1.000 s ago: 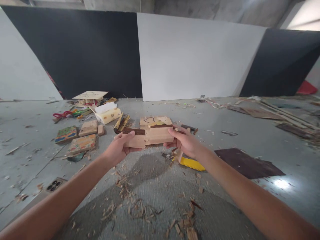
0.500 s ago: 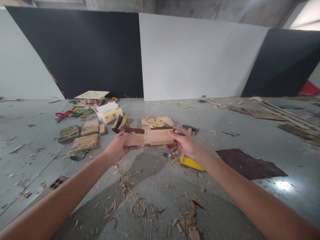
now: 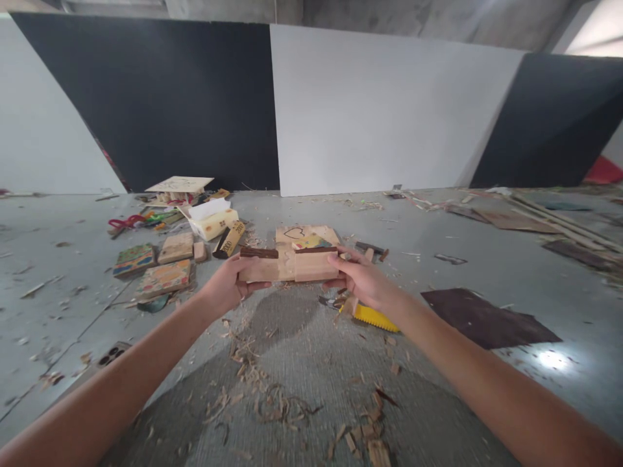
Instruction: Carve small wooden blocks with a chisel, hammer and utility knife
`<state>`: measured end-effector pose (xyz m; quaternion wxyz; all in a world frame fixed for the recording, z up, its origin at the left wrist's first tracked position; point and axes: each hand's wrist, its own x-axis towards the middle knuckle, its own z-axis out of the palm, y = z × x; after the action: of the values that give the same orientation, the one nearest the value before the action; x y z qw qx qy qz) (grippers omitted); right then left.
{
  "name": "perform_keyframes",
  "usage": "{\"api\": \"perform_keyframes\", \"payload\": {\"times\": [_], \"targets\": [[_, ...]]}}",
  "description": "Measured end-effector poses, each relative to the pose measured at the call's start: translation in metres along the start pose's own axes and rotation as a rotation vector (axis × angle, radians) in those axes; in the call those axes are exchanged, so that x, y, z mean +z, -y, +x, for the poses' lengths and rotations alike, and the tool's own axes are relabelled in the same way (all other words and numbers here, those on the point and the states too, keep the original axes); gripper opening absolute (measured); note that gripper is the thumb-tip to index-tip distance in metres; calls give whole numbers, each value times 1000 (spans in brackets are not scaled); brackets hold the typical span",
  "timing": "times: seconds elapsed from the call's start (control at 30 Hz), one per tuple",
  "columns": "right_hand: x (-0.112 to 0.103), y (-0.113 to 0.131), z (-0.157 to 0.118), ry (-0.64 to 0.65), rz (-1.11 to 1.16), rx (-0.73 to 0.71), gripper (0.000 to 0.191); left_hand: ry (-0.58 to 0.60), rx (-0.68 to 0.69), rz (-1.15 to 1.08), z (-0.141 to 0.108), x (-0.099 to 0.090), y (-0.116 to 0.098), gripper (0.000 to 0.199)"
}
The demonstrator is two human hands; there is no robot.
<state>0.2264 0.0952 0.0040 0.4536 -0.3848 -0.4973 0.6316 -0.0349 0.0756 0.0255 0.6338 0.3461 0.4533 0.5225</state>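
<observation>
My left hand (image 3: 230, 283) is closed around one end of a pale wooden block (image 3: 259, 270) with a dark, bark-like strip along its top edge. A similar pale wooden block (image 3: 316, 267), also topped by a dark strip, is gripped at its outer end by my right hand (image 3: 357, 279). Both blocks are held level above the floor, end to end, with a narrow gap between them. Behind them lies a flat wooden board (image 3: 321, 232) marked with a heart outline, partly covered by the blocks. A yellow-handled tool (image 3: 374, 318) lies below my right hand.
Painted wooden pieces (image 3: 163, 276) and a printed yellow roll (image 3: 230, 239) lie at left. A phone (image 3: 113, 353) is beside my left forearm. Wood shavings (image 3: 282, 405) litter the floor. A hammer-like tool (image 3: 372, 250) and dark sheet (image 3: 487, 316) are at right.
The two blocks have moved slightly apart, the left one shifting a little left, so the gap between them is wider. Both hands keep their hold.
</observation>
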Motion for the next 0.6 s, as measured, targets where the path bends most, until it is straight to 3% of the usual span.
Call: {"api": "perform_keyframes", "payload": {"times": [0.3, 0.6], "targets": [[3, 2, -2, 76, -84, -39, 31, -13, 4, -17, 0, -1, -1, 16], [1, 0, -2, 81, -208, -96, 33, 101, 74, 1, -1, -2, 1, 19]]}}
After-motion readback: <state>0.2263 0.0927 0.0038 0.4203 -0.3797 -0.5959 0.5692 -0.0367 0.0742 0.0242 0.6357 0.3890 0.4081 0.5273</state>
